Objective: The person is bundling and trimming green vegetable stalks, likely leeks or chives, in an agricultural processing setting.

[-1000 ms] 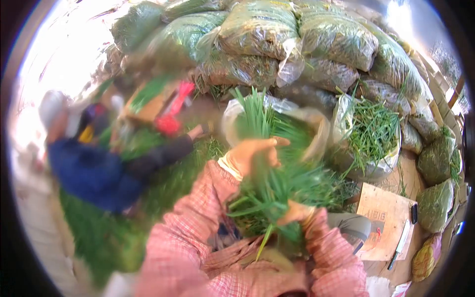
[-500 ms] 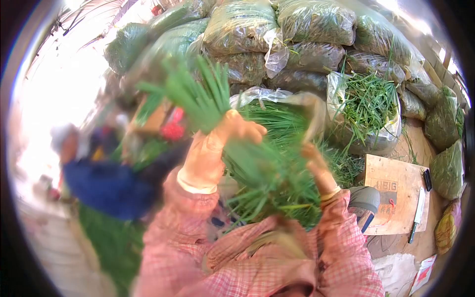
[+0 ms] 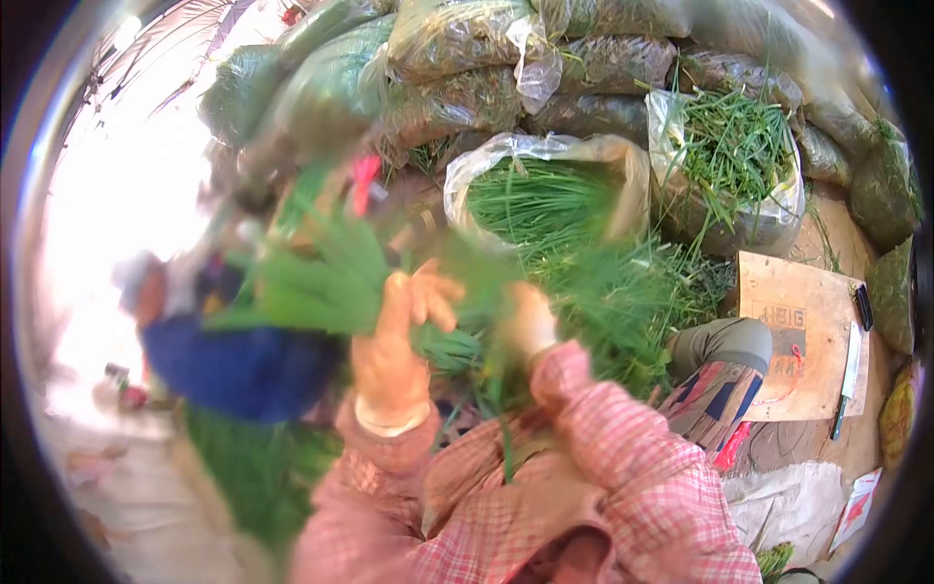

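1. We see the leaves (image 3: 326, 280) in the left hand (image 3: 397, 336) only as blurred green.
2. Blur hides from us the fingers of the right hand (image 3: 531, 319).
3. We find the other person (image 3: 233, 365), at left, badly blurred.
4. We lose the tops of some far sacks (image 3: 448, 44) at the upper edge.

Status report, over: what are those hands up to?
Left hand gripping green bunch. Right hand at blurred greens, grip unclear. Person in blue at left, behind the bunch.

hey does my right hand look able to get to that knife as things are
Probably, with a stretch: nothing covers the knife, but the bent knee lies between it and the right hand, which is among blurred greens.
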`<move>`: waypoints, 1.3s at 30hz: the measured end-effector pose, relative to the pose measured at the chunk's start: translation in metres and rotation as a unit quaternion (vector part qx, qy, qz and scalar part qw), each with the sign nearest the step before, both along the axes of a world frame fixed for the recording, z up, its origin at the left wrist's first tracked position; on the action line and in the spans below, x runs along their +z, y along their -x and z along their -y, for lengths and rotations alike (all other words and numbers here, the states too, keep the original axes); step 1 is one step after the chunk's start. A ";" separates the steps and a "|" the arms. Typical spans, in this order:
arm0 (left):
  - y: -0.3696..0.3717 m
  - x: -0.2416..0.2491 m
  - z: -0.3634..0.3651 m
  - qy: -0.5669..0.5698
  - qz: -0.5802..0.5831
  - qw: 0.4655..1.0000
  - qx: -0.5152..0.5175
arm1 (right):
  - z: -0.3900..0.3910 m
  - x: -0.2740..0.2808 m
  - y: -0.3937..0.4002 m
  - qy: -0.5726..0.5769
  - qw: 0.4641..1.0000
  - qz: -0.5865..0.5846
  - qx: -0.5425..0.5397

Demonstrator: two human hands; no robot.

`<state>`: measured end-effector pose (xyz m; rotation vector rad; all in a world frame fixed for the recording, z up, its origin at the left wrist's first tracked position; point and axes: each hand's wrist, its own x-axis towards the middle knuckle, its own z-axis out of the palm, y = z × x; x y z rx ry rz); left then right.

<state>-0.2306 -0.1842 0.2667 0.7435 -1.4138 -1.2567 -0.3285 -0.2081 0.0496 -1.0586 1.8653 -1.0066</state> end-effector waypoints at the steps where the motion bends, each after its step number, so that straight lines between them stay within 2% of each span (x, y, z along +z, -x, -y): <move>1: -0.007 -0.009 -0.002 0.008 -0.008 1.000 0.016 | 0.004 -0.009 -0.004 -0.022 0.999 -0.023 -0.015; 4: -0.024 -0.029 -0.008 0.032 -0.010 0.997 0.065 | 0.014 -0.036 -0.017 -0.090 0.994 -0.068 0.001; 5: -0.027 -0.032 -0.013 0.051 0.000 0.995 0.085 | 0.011 -0.046 -0.018 -0.046 0.997 -0.059 -0.019; 8: -0.042 -0.030 -0.015 0.075 -0.004 0.993 0.087 | 0.008 -0.083 -0.023 -0.085 0.995 -0.006 0.050; 9: -0.047 -0.033 -0.017 0.066 -0.015 0.993 0.095 | -0.003 -0.072 -0.025 -0.056 0.997 -0.012 0.053; 12: -0.057 -0.038 -0.023 0.042 -0.011 0.991 0.124 | -0.003 -0.078 -0.035 -0.133 0.986 0.071 0.065; 14: -0.065 -0.045 -0.020 0.077 -0.005 0.990 0.120 | 0.010 -0.136 -0.047 -0.117 0.982 0.148 -0.012; 17: -0.084 -0.033 -0.020 0.006 -0.075 0.991 0.107 | 0.008 -0.180 -0.037 -0.087 0.995 0.047 0.016; 20: -0.091 -0.033 -0.019 -0.029 -0.073 0.984 0.158 | -0.001 -0.204 -0.012 -0.052 0.995 -0.058 0.055; 21: -0.097 -0.033 -0.019 0.023 0.006 0.988 0.155 | -0.005 -0.181 0.008 -0.118 0.979 -0.148 0.070; 22: -0.122 -0.031 -0.016 0.089 0.149 0.953 0.249 | -0.011 -0.152 0.034 -0.181 0.951 -0.238 0.080; 23: -0.163 -0.027 -0.011 0.151 0.287 0.885 0.334 | -0.028 -0.195 0.072 -0.134 0.990 -0.048 -0.015; 24: -0.175 -0.028 -0.011 0.152 0.305 0.865 0.369 | -0.046 -0.237 0.100 -0.082 0.981 0.144 -0.103; 25: -0.187 -0.028 -0.012 0.151 0.322 0.844 0.402 | -0.058 -0.200 0.113 0.022 0.991 -0.085 -0.097; 26: -0.187 -0.026 -0.015 0.100 0.226 0.889 0.386 | -0.073 -0.157 0.118 0.126 0.942 -0.300 -0.083; 27: -0.187 -0.021 -0.014 0.052 0.130 0.921 0.363 | -0.068 -0.165 0.136 -0.074 0.949 -0.302 -0.047; 28: -0.184 -0.013 -0.009 0.010 0.030 0.942 0.333 | -0.060 -0.174 0.160 -0.268 0.917 -0.295 -0.011; 29: -0.179 -0.004 -0.003 -0.029 -0.074 0.952 0.297 | -0.062 -0.167 0.172 -0.185 0.930 -0.310 -0.071; 30: -0.163 0.006 -0.003 -0.014 -0.132 0.969 0.206 | -0.065 -0.163 0.184 -0.098 0.932 -0.326 -0.122; 31: -0.148 0.016 -0.003 -0.011 -0.187 0.976 0.112 | -0.066 -0.168 0.207 -0.062 0.932 -0.324 -0.149; 34: -0.151 0.030 -0.007 0.025 -0.196 0.980 -0.010 | -0.080 -0.199 0.286 -0.068 0.946 -0.269 -0.166; 35: -0.157 0.033 -0.012 0.032 -0.195 0.980 0.035 | -0.084 -0.212 0.306 -0.065 0.953 -0.251 -0.154; 36: -0.164 0.036 -0.014 0.069 -0.160 0.984 -0.026 | -0.081 -0.226 0.319 -0.047 0.962 -0.235 -0.133; 38: -0.174 0.042 -0.014 0.133 -0.083 0.975 -0.155 | -0.063 -0.271 0.326 0.089 0.972 -0.211 -0.044; 39: -0.171 0.042 -0.015 0.139 -0.059 0.974 -0.166 | -0.048 -0.230 0.291 0.075 0.986 -0.144 -0.025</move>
